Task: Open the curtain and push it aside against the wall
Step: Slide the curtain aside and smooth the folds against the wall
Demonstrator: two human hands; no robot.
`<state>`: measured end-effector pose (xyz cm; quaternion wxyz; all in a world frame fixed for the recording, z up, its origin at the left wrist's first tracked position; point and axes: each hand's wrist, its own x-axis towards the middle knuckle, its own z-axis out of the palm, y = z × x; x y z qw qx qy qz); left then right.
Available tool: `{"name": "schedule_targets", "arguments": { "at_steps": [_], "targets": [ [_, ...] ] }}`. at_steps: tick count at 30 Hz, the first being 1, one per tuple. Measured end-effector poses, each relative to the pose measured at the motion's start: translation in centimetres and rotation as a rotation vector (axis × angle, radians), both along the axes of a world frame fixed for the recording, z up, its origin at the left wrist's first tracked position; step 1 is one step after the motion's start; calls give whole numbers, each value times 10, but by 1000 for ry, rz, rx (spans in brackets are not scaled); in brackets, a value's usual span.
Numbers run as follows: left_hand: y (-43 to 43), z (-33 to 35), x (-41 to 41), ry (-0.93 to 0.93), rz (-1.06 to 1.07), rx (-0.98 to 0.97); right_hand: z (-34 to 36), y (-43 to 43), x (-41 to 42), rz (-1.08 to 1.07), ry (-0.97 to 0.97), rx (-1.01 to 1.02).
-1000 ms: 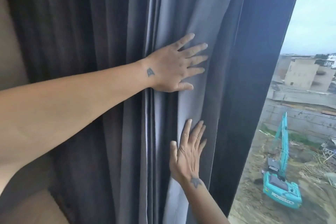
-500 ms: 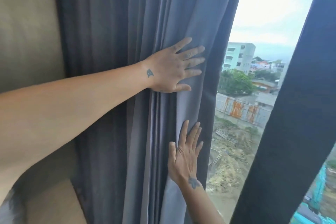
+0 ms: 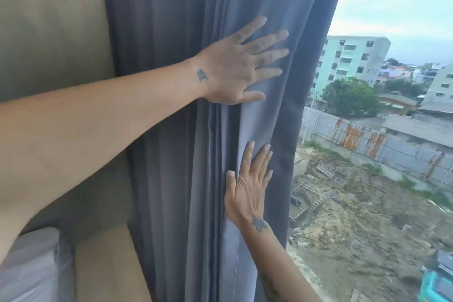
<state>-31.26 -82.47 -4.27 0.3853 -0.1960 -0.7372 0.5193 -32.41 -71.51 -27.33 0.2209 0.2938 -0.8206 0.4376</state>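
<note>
Head view: gathered grey curtain hangs vertically beside the beige wall; left hand above and right hand below press flat, fingers spread, gripping nothing.

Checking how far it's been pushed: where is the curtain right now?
In the head view the curtain hangs bunched in folds centre-left, beside the beige wall, window view to its right, left hand and right hand flat on it.

Daylight comes in from the window on the right, soft and grey under a cloudy sky. The wall on the left is dimmer. The curtain folds carry soft shadows. Straight lines bend near the edges, and the lower right corner is blurred.
</note>
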Motion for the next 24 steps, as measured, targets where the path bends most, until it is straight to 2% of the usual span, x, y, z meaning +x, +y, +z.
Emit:
{"name": "schedule_targets", "arguments": {
  "at_steps": [16,24],
  "targets": [
    [-146,-3,-58,3,158,76,0,-144,-72,180,-11,20],
    [-213,-1,-80,17,195,82,5,-217,-95,186,-27,39]
  ]
}}
